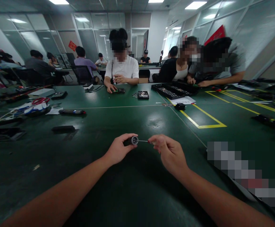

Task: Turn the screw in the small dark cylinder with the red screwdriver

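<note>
My left hand [119, 148] is closed round a short black cylinder [134, 140], whose round silvery end faces right. A thin metal rod [142, 141] spans the gap between that end and my right hand [167, 148]. The fingertips of my right hand are pinched on the rod's right end, where something small and reddish shows. Whether the rod's left tip goes inside the cylinder is too small to tell. Both hands are above the green table [109, 126].
Across the table a person in white [122, 67] handles a small device. Farther left lie a dark pen-shaped tool [72, 112], a black block [63, 128] and cables [37, 106]. A black tray [166, 91] and a small black box [180, 106] are right of centre.
</note>
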Tool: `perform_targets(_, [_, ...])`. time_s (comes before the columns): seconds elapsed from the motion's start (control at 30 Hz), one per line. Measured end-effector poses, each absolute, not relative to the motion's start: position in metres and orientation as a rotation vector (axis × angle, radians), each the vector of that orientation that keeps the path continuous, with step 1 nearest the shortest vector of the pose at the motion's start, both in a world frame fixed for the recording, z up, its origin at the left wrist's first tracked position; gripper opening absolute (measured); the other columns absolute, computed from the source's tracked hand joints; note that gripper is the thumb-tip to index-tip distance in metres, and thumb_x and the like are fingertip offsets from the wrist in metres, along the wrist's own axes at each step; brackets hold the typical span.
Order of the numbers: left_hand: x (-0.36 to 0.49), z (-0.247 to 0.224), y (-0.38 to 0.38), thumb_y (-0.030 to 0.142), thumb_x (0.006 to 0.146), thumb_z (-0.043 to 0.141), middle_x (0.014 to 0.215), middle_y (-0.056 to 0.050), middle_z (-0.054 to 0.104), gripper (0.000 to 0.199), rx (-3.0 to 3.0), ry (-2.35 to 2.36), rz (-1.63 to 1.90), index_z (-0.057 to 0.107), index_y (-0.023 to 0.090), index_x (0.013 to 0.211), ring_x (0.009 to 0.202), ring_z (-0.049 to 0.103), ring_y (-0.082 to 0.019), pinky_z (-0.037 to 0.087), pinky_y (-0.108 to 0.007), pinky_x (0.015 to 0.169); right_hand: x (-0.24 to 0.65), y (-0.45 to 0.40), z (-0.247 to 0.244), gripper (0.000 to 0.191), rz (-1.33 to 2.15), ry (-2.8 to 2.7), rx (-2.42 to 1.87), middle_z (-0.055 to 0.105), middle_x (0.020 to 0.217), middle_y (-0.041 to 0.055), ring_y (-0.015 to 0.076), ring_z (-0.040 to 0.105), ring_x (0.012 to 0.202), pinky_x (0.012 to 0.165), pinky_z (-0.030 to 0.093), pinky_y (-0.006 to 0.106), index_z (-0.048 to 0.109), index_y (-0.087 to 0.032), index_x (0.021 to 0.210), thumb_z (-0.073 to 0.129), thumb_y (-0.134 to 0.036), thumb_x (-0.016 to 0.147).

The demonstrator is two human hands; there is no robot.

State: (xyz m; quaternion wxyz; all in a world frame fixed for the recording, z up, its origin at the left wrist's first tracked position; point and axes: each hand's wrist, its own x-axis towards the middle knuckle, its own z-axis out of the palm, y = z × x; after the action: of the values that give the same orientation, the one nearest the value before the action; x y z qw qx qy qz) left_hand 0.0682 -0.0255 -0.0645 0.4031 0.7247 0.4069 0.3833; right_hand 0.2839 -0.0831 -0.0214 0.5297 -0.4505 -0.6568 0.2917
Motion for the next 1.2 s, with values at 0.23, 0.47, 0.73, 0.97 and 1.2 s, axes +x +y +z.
perform_targets(0.23, [0.068,-0.063,-0.025,0.015,0.083,0.074,0.121,-0.003,0.069,0.041,1.851,1.068,0.968,0.069,0.025,0.122,0.115,0.062,-0.021,0.042,-0.04,0.108,0.282,-0.08,-0.026,0.026,0.647,-1.439,-1.173,0.073,0.09,0.0046,0.0202,0.069,0.08,0.071,0.053,0.033,0.066,-0.022,0.113,0.057,-0.041,0.097])
perform_targets(0.47, [0.07,-0.058,-0.028,0.015,0.083,0.074,0.116,-0.002,0.07,0.039,1.916,1.053,0.937,0.07,0.025,0.12,0.109,0.063,-0.02,0.045,-0.039,0.103,0.283,-0.078,-0.023,0.033,0.68,-1.457,-1.201,0.061,0.066,-0.001,0.016,0.058,0.061,0.058,0.046,0.03,0.069,-0.022,0.101,0.049,-0.048,0.1])
perform_targets(0.73, [0.07,-0.061,-0.028,0.015,0.084,0.073,0.12,-0.002,0.069,0.04,1.934,1.079,0.955,0.069,0.027,0.123,0.114,0.062,-0.02,0.044,-0.038,0.105,0.283,-0.079,-0.028,0.024,0.652,-1.445,-1.162,0.072,0.092,0.0041,0.0203,0.067,0.083,0.074,0.051,0.035,0.064,-0.023,0.111,0.055,-0.042,0.098])
perform_targets(0.97, [0.075,-0.054,-0.029,0.015,0.086,0.073,0.119,-0.003,0.07,0.039,2.013,1.166,1.02,0.068,0.024,0.123,0.113,0.063,-0.02,0.046,-0.038,0.103,0.279,-0.067,-0.035,0.023,0.834,-1.175,-1.115,0.068,0.085,0.0023,0.0192,0.064,0.079,0.077,0.051,0.037,0.063,-0.023,0.098,0.056,-0.045,0.096])
perform_targets(1.2, [0.07,-0.053,-0.025,0.016,0.086,0.073,0.119,-0.003,0.07,0.039,2.097,1.145,1.003,0.068,0.024,0.124,0.112,0.063,-0.02,0.047,-0.038,0.103,0.29,-0.048,-0.038,0.028,1.337,-0.724,-0.979,0.059,0.068,-0.0018,0.0144,0.055,0.061,0.063,0.052,0.031,0.063,-0.021,0.081,0.075,-0.046,0.078])
